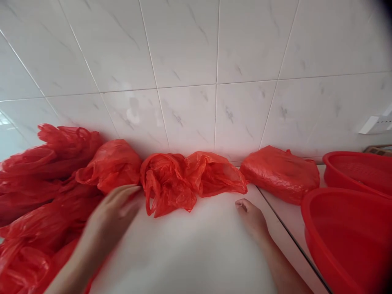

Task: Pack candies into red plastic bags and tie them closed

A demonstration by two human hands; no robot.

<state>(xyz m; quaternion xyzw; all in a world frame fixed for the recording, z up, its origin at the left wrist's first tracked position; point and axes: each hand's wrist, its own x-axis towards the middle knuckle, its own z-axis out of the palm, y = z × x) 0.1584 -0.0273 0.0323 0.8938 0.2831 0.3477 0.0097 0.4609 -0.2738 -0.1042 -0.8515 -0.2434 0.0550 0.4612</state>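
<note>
though blurry, left hand (118, 207) beside bags (167, 185)

Passage available: over the surface (196, 253), lower centre of the frame. Obstructions: heaped red bags (45, 204), left; crumpled red bags (170, 183), centre; red basins (346, 241), right; tiled wall (190, 53) behind, upper frame.

Bags (167, 183) lie along the table (190, 249) before the wall (186, 49), piled at left, with two basins (321, 249) at right.
</note>
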